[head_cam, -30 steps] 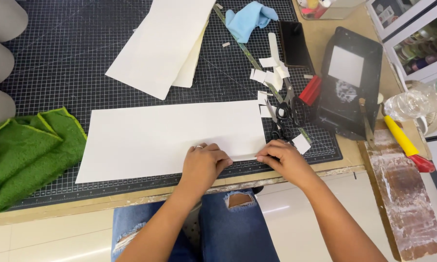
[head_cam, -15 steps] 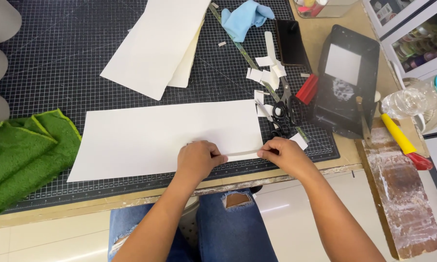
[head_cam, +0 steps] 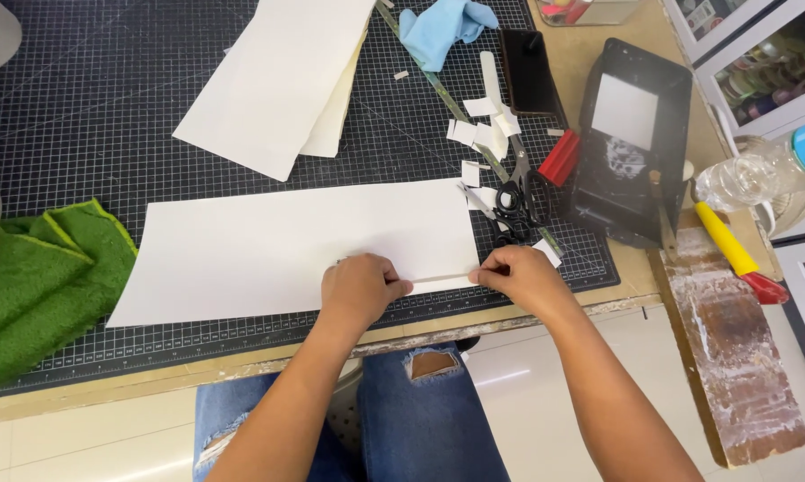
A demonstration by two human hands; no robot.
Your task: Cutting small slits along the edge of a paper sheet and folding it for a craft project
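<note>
- A long white sheet (head_cam: 286,245) is laid flat on the black gridded cutting mat (head_cam: 108,116), near the mat's front edge.
- The left hand (head_cam: 359,287) is pressed on the sheet's lower right part, fingers curled narrow, with the fingertips pinched on a thin strip (head_cam: 440,278) along the sheet's lower edge.
- The strip's other end is pinched by the right hand (head_cam: 520,277) at the sheet's right corner, fingers bunched close together.
- A clear plastic bottle (head_cam: 759,174) with a blue label band is seen lying at the right edge, partly cut off; its print cannot be read.
- A black box-shaped holder (head_cam: 630,143) with a white square panel is placed to the right of the mat.
- Small white paper scraps (head_cam: 484,134) are scattered just beside black-handled scissors (head_cam: 514,201).
- Two more pale sheets (head_cam: 277,80) are stacked at the top, cut off by the frame.
- A green towel (head_cam: 36,286) is cut off at the left, and a blue cloth (head_cam: 442,27) lies at the top.
- Shelved items at the upper right are too blurred to make out.
</note>
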